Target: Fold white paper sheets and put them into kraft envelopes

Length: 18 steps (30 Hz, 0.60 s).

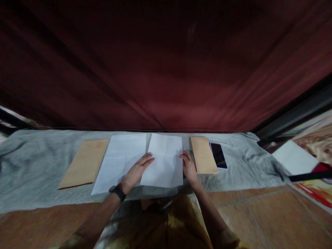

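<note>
A white sheet of paper [163, 169] with a faint crease across it lies in front of me. My left hand [137, 173], a dark band at its wrist, rests with fingers stretched out over the sheet's left edge. At the right edge, my right hand [190, 168] has its fingers bent round the paper's border. More white paper [116, 162] lies flat to the left, partly under my left hand and forearm. Brown envelopes [204, 155] are beside my right hand, and a larger brown envelope [84, 162] lies at the far left.
Grey cloth [241, 155] covers the long surface. A phone with a dark screen [218, 155] lies right of the envelopes. Behind the surface hangs a dark red curtain [176, 86]. Tiled floor [249, 214] shows at the front, with a white sheet [294, 157] farther right.
</note>
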Tool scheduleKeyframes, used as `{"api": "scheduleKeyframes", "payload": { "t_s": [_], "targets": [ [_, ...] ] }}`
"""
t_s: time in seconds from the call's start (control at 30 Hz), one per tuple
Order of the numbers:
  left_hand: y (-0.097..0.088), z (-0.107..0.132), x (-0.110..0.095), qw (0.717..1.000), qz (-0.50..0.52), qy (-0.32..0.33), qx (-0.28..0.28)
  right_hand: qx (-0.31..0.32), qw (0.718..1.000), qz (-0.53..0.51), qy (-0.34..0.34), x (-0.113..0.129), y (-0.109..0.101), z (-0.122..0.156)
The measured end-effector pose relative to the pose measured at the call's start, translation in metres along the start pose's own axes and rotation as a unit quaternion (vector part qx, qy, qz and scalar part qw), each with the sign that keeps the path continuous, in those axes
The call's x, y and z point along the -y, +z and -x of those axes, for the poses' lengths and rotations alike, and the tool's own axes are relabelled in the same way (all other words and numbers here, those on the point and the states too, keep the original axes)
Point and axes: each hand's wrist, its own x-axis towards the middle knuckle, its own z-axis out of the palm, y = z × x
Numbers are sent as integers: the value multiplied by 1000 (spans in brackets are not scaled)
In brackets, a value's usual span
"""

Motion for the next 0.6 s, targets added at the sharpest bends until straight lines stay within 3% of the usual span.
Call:
{"api": "scheduleKeyframes", "payload": {
  "t_s": [0.17,0.33,0.47,0.6],
  "targets": [
    [23,5,3,998,-48,-13,30,24,997,75,-14,-8,-13,12],
    [40,7,-3,997,-50,-43,42,28,991,124,-35,7,-32,14],
    [35,4,-7,998,-28,-40,49,67,983,141,-94,28,-15,25],
    [25,-1,-11,1000,3,-19,7,118,958,229,-126,33,11,46]
  ]
}}
